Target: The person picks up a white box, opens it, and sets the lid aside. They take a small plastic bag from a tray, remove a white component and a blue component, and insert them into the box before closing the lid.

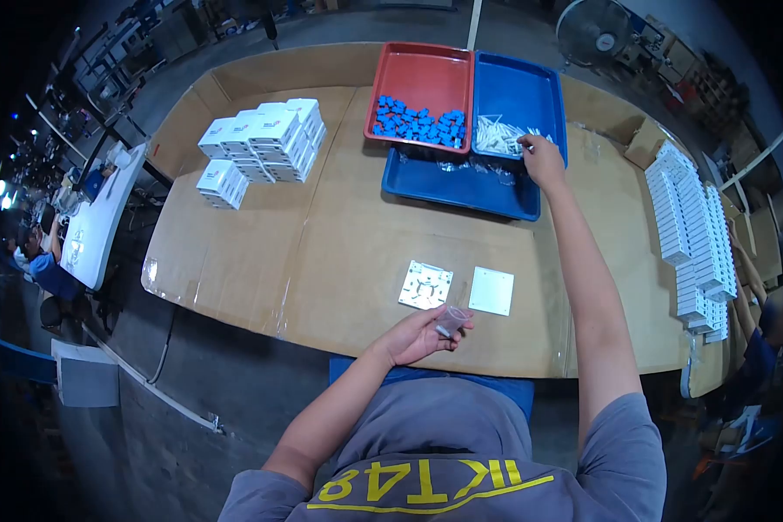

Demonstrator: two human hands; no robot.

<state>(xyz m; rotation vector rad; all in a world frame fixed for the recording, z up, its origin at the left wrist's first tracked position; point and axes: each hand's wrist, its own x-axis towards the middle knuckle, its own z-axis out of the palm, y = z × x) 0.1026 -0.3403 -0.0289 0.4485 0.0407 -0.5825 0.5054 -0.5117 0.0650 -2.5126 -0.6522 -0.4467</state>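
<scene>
My left hand is closed around a small clear plastic cup near the table's front edge. Just beyond it lie a white square plate with cutouts and, to its right, a flat white square cover. My right hand reaches into the blue tray at the white slender pieces; its fingers look pinched, and what they hold is too small to name. Left of that tray, a red tray holds blue parts.
Under the two trays sits another blue tray. White boxes are stacked at the back left of the cardboard-covered table. Rows of white parts stand at the right edge. Other people are at both sides.
</scene>
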